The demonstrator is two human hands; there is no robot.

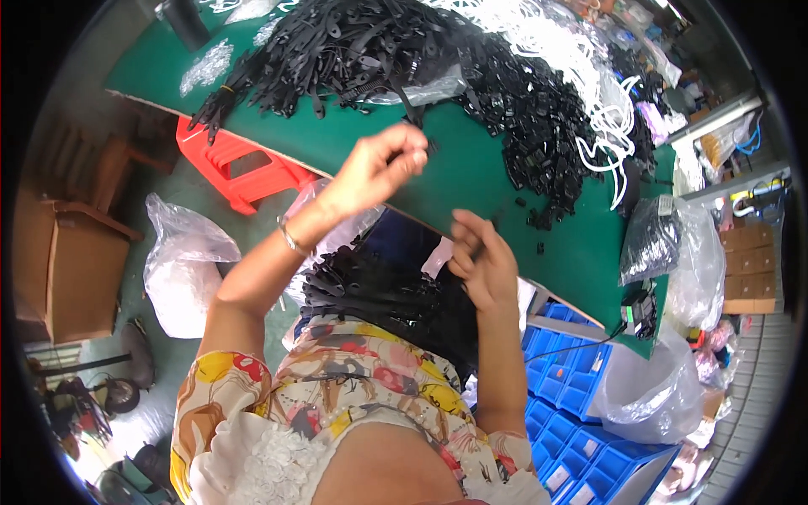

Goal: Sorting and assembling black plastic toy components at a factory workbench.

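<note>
**Two hands working small black plastic parts over a crowded green table**

Green table (454,181) carries a large heap of black plastic straps (362,50), with white cords (581,59) at the far right; more black straps (379,290) lie in the lap; red stool (240,164) and blue bins (572,396) crowd the table's near edge, leaving little open room. Left hand (379,168) is raised, fingers pinched on a small black piece (431,148); right hand (484,261) is closed around another dark piece, barely visible. Judged light, stiff, somewhat slippery; best pinched at the ends.

Both hands (383,164) (481,261) pinch black straps (379,50) over green table (471,194)
</note>
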